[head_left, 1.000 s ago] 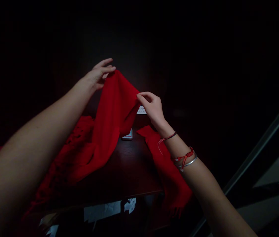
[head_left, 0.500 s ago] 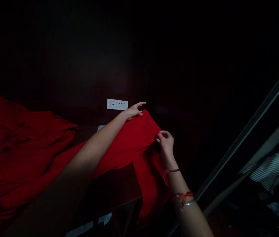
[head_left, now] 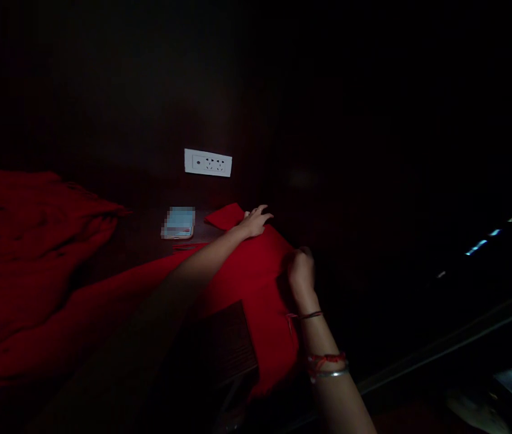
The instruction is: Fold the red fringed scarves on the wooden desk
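A red fringed shawl lies over the corner of a dark wooden table, with part of it hanging past the edge. On its far part rests my left hand, fingers stretched out and apart. My right hand is curled closed at the shawl's right edge; its fingertips are blurred and partly hidden. A small flap of the red fabric sticks up beyond my left hand.
More crumpled red fringed cloth is heaped at the left. A phone-like object with a pixelated light-blue top lies on the table below a white wall socket. The right side is very dark.
The view has shifted, and the phone-like object is now uncovered. My left hand has come down onto the shawl, whose far corner is now lower and folded over. My right hand stays at the right edge.
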`<action>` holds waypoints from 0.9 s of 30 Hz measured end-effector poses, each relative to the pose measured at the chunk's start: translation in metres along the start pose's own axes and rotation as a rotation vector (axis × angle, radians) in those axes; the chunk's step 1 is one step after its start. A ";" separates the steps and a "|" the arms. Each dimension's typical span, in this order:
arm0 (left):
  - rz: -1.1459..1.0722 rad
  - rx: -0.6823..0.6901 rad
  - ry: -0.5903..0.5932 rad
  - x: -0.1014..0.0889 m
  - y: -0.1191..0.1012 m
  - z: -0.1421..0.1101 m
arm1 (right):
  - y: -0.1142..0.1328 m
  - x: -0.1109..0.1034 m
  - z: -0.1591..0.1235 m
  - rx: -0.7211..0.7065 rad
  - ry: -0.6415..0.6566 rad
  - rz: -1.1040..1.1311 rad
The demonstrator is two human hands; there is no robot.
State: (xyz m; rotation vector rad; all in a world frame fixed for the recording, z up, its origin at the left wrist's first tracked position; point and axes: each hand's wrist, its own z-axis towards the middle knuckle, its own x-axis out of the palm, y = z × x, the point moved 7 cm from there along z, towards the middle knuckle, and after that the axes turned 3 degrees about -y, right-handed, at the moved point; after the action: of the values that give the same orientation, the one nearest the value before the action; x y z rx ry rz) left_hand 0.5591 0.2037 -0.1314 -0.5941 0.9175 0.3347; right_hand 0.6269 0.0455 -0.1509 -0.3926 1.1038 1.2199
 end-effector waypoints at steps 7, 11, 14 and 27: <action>0.224 0.049 0.004 -0.047 -0.005 -0.105 | 0.009 -0.001 0.006 0.021 0.138 -0.214; 0.318 -0.144 0.198 -0.061 0.018 -0.184 | 0.014 -0.010 0.027 0.000 0.191 -0.170; 0.340 -0.044 0.294 -0.064 0.010 -0.228 | 0.020 -0.021 0.043 -0.016 0.212 -0.210; 0.733 -0.017 0.407 -0.106 0.017 -0.281 | 0.007 0.018 0.024 0.013 0.391 -0.263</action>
State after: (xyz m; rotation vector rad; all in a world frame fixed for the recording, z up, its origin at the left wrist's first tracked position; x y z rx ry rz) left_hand 0.3093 0.0434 -0.1805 -0.3229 1.5185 0.8999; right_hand 0.6305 0.0762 -0.1531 -0.7644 1.3424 0.9230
